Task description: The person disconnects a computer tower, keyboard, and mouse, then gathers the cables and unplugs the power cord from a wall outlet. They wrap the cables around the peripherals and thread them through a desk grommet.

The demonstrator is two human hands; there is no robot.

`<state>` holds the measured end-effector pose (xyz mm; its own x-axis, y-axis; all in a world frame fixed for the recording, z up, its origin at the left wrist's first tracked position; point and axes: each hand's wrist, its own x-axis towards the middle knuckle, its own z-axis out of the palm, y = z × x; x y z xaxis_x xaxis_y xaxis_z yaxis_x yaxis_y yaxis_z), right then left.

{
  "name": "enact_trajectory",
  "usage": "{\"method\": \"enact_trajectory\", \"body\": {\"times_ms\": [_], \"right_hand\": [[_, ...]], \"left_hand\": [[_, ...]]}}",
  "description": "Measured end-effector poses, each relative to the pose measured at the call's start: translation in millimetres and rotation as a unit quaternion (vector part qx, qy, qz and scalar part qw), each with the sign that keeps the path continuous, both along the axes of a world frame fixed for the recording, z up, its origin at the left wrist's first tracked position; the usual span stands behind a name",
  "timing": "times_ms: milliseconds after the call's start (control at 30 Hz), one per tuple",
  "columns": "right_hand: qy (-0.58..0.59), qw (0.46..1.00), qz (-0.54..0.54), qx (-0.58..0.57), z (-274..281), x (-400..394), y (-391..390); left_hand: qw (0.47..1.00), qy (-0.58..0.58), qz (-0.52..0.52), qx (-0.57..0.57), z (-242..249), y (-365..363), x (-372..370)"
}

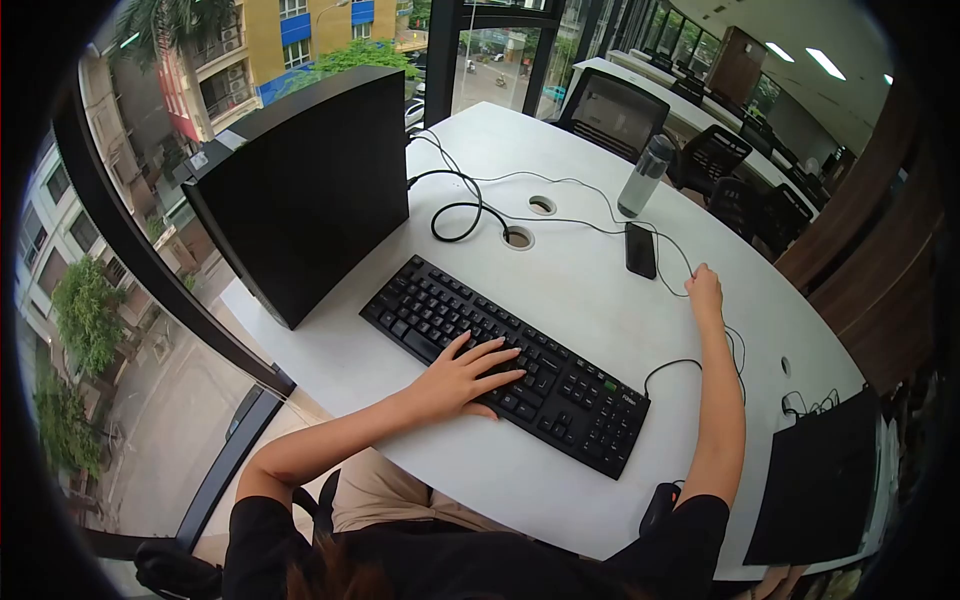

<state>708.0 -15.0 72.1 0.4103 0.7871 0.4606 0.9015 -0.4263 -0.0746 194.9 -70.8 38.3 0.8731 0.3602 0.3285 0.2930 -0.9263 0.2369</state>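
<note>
A black keyboard lies slanted on the white desk. Over its left half rests my left hand, fingers spread on the keys. My right hand is closed in a pinch on a thin black cable at the right of the desk. Just left of that hand lies a black phone, screen up, with the cable passing by its top end. A clear bottle with a grey cap stands behind the phone. Part of the cable runs under or behind my right forearm.
A black monitor stands at the left, and a second dark screen at the lower right. A black mouse sits beside my right elbow. Cables loop near two desk holes. Office chairs stand beyond the desk; windows line the left.
</note>
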Motion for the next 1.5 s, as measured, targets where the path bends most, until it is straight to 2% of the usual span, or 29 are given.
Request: {"method": "enact_trajectory", "body": {"times_ms": [133, 233, 333, 433, 500, 600, 667, 700, 733, 833, 867, 900, 1000, 1133, 1233, 1300, 1333, 1467, 1500], "right_hand": [[0.058, 0.991, 0.005, 0.120, 8, 22, 32], [0.066, 0.997, 0.032, 0.038, -8, 24, 52], [-0.009, 0.999, 0.033, -0.026, 11, -43, 52], [0.037, 0.989, 0.140, -0.029, 40, -115, 60], [0.087, 0.961, 0.262, -0.030, 60, -168, 59], [0.128, 0.920, 0.371, -0.011, 65, -239, 66], [0.139, 0.887, 0.441, 0.012, 60, -280, 69], [0.149, 0.867, 0.474, 0.021, 55, -299, 69], [0.159, 0.851, 0.501, -0.008, 50, -319, 68], [0.147, 0.806, 0.567, -0.091, 32, -375, 49], [0.126, 0.793, 0.588, -0.100, 11, -395, 45], [0.108, 0.780, 0.608, -0.100, -7, -414, 45], [0.011, 0.805, 0.579, -0.131, -26, -432, 38], [0.038, 0.810, 0.568, -0.140, -28, -433, 31], [-0.011, 0.814, 0.564, -0.137, -27, -432, 28], [0.007, 0.813, 0.567, -0.131, -28, -430, 27], [0.015, 0.812, 0.570, -0.128, -29, -430, 26], [-0.025, 0.813, 0.575, -0.092, -32, -429, 22], [-0.039, 0.813, 0.574, -0.090, -32, -430, 19]], "left_hand": [[1.000, -0.011, -0.001, 0.003, -5, 4, 7], [0.999, -0.028, -0.006, -0.021, -7, 6, 14], [0.997, -0.029, -0.012, -0.066, -2, 7, 10], [0.996, -0.071, 0.046, -0.029, 41, 11, -3], [0.981, -0.132, 0.128, 0.067, 84, 33, -17], [0.898, -0.210, 0.287, 0.260, 162, 88, -48], [0.813, -0.171, 0.399, 0.389, 198, 138, -78], [0.760, -0.089, 0.512, 0.391, 212, 150, -85], [0.724, -0.043, 0.557, 0.406, 218, 169, -98], [0.744, 0.032, 0.643, 0.179, 230, 194, -116], [0.747, 0.087, 0.645, 0.139, 235, 196, -119], [0.748, 0.107, 0.637, 0.151, 242, 194, -121], [0.765, 0.129, 0.609, 0.163, 238, 192, -128], [0.785, 0.149, 0.573, 0.180, 239, 190, -135], [0.805, 0.157, 0.547, 0.171, 243, 183, -138], [0.822, 0.164, 0.520, 0.167, 244, 178, -145], [0.834, 0.151, 0.509, 0.147, 245, 175, -149], [0.888, 0.079, 0.399, 0.214, 238, 167, -170], [0.895, 0.082, 0.393, 0.195, 238, 165, -174]]}}
